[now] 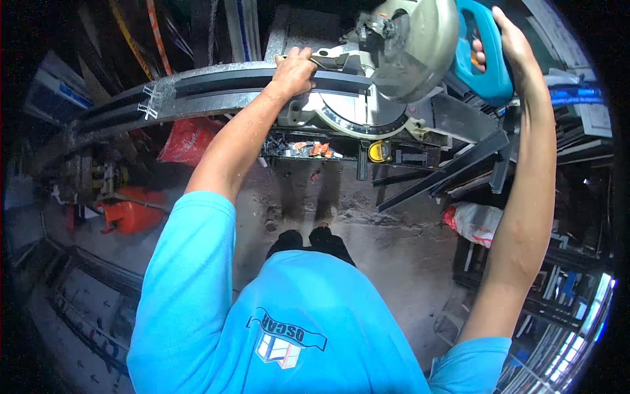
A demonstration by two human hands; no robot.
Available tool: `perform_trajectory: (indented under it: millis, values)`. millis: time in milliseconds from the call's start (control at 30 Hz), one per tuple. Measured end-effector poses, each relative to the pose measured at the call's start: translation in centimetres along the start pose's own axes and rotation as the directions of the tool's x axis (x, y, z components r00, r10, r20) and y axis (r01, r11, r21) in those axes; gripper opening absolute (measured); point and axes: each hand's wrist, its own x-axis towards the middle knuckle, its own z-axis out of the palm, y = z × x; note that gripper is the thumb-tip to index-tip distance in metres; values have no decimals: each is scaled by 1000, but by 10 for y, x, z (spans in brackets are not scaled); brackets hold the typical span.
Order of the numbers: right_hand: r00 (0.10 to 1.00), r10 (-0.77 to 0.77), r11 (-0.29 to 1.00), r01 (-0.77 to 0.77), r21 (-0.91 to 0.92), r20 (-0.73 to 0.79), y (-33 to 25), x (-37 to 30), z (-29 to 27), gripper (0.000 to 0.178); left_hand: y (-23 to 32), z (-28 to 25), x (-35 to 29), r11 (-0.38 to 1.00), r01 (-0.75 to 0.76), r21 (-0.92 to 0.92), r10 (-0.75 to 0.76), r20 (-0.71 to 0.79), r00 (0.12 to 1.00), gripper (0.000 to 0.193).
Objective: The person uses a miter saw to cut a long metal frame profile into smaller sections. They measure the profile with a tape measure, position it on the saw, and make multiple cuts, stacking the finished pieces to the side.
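A mitre saw stands at the far side, its pale blade guard [423, 49] above the round base [351, 113]. A long dark metal profile [226, 82] lies along the saw's fence, running left over a metal support. My left hand [295, 71] is closed over the profile just left of the blade guard, pressing it against the fence. With its fingers wrapped through the loop, my right hand [515, 43] grips the saw's teal handle [491, 62] at the upper right. The guard hides most of the blade, so I cannot see whether it touches the profile.
Below the saw base hangs a yellow tape measure [378, 152] near a tray of small parts [308, 148]. Dark profile offcuts [443, 172] jut out at the right. A red bag [190, 141] sits under the support, and an orange-red cylinder [131, 213] lies on the left.
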Motion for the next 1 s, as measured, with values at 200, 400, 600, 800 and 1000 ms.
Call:
perform_trajectory:
  millis: [200,400,600,800,1000]
  values:
    - [993,-19,999,24,39,-112,19,-36,49,60,-11,1,-9,999,33,-16,-32,6,999,37]
    - [975,-47,998,55,29,-218,46,-52,54,68,-8,4,-6,999,12,-34,-12,-22,1000,35]
    - [973,-58,998,61,6,-223,60,-60,59,75,-7,4,-5,999,5,-38,-7,-48,999,35]
    - [958,-103,995,101,-23,-269,74,-64,65,70,-7,4,-6,999,4,-35,-6,-63,998,34]
    - [955,-95,995,93,-21,-281,74,-68,70,60,-8,5,-7,999,2,-37,-6,-99,995,29]
